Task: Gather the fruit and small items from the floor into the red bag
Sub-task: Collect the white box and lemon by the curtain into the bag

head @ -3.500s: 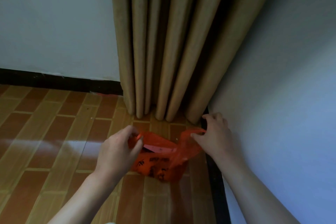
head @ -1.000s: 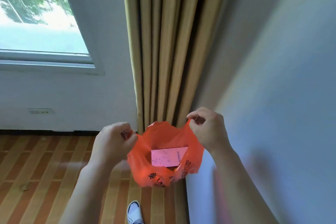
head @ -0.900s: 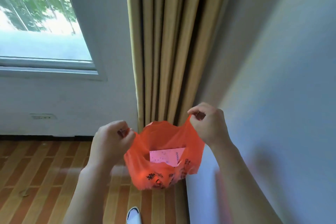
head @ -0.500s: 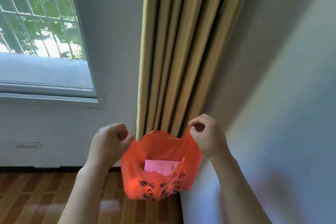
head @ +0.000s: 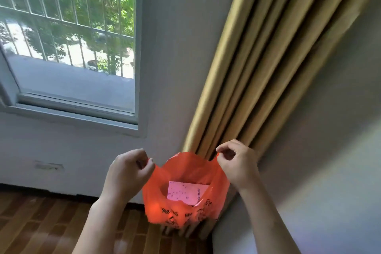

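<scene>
Starting over on the left, there's a window (head: 70, 33) with bars and green trees outside, then a plain grey wall and a strip of brown wood-pattern floor (head: 41, 222) along the bottom edge. No fruit or loose bits show on the floor that's in view, so I can't tell what's left to gather.

Next comes the left hand (head: 127, 173), fingers curled, pinching the left rim of the red bag (head: 185, 198). The bag hangs in the air between both hands, clear of the floor, close to the corner where the tan curtain (head: 257, 80) comes down. It's thin crinkly plastic with black print low on the front, and the mouth is pulled wide, facing up. Inside there's a flat pink card (head: 186, 193) with small specks and some lettering, lying longways across the bag from one hand toward the other.

The right hand (head: 237, 165) pinches the opposite rim, thumb and forefinger together. Both sit level and equally near the opening, so my guess is either one could let go to drop something in, though the floppy plastic would sag shut on that side.
</scene>
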`<state>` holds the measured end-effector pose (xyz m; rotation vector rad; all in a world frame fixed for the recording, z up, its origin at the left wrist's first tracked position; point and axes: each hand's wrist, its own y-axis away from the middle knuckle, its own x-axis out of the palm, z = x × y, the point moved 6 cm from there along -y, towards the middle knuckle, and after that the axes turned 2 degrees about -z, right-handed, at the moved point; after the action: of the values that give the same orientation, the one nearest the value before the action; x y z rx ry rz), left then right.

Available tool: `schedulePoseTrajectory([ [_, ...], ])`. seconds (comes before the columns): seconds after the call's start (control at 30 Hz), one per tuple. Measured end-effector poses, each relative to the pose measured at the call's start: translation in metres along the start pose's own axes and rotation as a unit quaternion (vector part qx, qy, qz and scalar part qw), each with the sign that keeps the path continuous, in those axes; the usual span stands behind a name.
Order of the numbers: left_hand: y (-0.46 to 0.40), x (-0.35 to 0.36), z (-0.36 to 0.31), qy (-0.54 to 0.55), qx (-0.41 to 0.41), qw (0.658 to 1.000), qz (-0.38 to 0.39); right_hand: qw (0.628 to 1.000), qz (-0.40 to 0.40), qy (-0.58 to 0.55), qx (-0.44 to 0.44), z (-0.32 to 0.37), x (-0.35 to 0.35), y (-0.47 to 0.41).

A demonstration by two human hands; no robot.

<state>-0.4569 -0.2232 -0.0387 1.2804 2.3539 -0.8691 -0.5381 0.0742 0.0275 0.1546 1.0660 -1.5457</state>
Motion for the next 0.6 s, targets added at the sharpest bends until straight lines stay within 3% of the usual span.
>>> schedulePoseTrajectory([
  [0.3, 0.009, -0.115, 0.089, -0.078, -0.125, 0.981, -0.122, 0.982, 0.118, -0.114, -0.09, 0.113, 0.139, -0.037],
  [0.6, 0.03, -0.18, 0.156, -0.152, -0.248, 0.935, -0.203, 0.939, 0.191, -0.217, -0.186, 0.205, 0.256, -0.066],
])
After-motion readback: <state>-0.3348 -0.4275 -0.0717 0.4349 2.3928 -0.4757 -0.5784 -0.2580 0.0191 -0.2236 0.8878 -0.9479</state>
